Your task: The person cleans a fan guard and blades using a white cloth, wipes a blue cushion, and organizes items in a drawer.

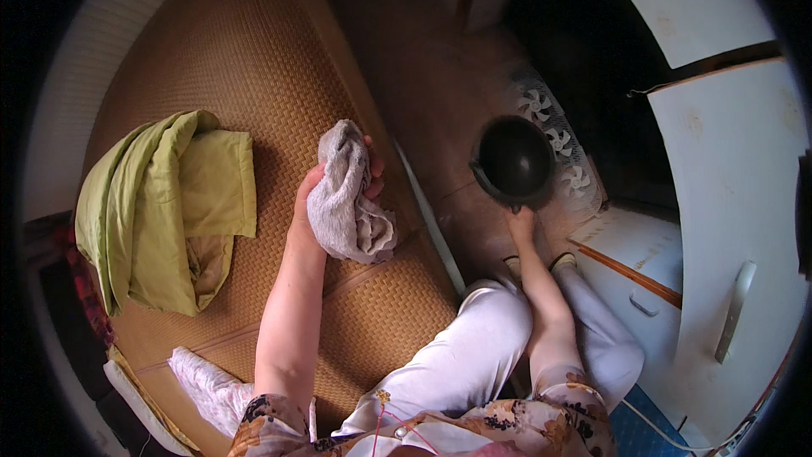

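Note:
My left hand (311, 193) grips a bunched grey terry cloth (346, 197), holding it up above a woven mat (279, 101). Part of the cloth hangs down in folds over the fingers. Lower and to the right, my right hand (521, 223) is closed on the rim or handle of a dark round basin (515, 162). The basin is over the floor, and its inside is too dark to make out. A folded yellow-green garment or cloth (158, 216) lies on the mat, left of my left hand.
A pale patterned fabric (209, 387) lies at the mat's near edge. Beside the basin runs a lacy strip with white pinwheel shapes (559, 141). White cabinets (729, 203) stand on the right, near a low white drawer unit (634, 285). A white cord (660, 435) crosses blue flooring.

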`<state>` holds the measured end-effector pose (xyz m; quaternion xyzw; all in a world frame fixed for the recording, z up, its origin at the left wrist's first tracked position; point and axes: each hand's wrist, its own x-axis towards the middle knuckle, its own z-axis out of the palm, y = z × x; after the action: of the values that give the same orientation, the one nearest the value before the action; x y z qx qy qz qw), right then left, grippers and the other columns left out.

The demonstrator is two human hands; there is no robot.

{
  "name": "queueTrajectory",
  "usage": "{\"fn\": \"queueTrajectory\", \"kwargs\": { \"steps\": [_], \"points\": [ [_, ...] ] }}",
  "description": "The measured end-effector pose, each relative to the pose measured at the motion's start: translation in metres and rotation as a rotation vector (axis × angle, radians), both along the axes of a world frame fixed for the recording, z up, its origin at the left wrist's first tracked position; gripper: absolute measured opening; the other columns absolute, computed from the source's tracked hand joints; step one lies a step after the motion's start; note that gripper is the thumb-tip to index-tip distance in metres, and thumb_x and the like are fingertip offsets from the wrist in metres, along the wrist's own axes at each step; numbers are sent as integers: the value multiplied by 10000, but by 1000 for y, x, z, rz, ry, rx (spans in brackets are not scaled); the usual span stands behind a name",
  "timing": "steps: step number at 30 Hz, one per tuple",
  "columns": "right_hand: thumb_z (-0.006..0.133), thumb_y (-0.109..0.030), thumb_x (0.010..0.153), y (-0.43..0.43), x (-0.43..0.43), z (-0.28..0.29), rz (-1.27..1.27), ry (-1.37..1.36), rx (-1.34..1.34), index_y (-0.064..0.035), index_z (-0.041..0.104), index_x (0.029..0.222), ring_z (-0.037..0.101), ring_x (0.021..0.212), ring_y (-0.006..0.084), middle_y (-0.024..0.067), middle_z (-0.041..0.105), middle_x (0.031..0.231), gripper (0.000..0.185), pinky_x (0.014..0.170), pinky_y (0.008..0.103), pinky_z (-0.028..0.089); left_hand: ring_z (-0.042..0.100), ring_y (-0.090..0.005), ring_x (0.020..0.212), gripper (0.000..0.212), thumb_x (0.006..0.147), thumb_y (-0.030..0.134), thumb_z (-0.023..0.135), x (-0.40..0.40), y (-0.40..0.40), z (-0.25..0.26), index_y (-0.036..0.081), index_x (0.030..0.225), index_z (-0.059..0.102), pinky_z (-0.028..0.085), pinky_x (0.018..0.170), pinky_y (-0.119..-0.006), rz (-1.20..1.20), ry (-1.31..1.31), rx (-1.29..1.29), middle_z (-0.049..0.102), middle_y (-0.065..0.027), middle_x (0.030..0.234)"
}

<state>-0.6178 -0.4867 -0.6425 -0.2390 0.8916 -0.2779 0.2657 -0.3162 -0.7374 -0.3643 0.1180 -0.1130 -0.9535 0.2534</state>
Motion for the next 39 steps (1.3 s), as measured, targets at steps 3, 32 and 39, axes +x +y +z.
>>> {"fn": "queueTrajectory", "kwargs": {
  "steps": [3, 32, 39],
  "points": [
    [735, -193, 701, -50, -14, -21, 110, 31, -61, 75, 617, 885, 621, 855, 394, 264, 628, 860, 346, 744, 443, 470, 552, -243, 808, 650, 761, 359, 663, -6, 0, 0, 34, 1289, 466, 500, 680, -335, 8, -16, -38, 544, -167, 1034],
    [684, -126, 766, -21, -8, 183, 581, -152, 0, -11, 584, 1189, 591, 1007, 219, 135, 597, 1147, 450, 877, 319, 474, 579, -368, 1051, 373, 905, 304, 516, -9, 16, 27, 94, 1207, 577, 492, 859, -506, 51, -46, 164, 615, -132, 1166],
    [664, -70, 806, 43, 44, 358, 529, -222, -350, -48, 499, 1291, 547, 1093, 194, 99, 508, 1285, 512, 801, 277, 515, 626, -294, 969, 362, 915, 391, 519, -23, 29, 50, 104, 1115, 612, 526, 796, -469, 65, -399, 23, 658, -122, 1024]
  ]
}}
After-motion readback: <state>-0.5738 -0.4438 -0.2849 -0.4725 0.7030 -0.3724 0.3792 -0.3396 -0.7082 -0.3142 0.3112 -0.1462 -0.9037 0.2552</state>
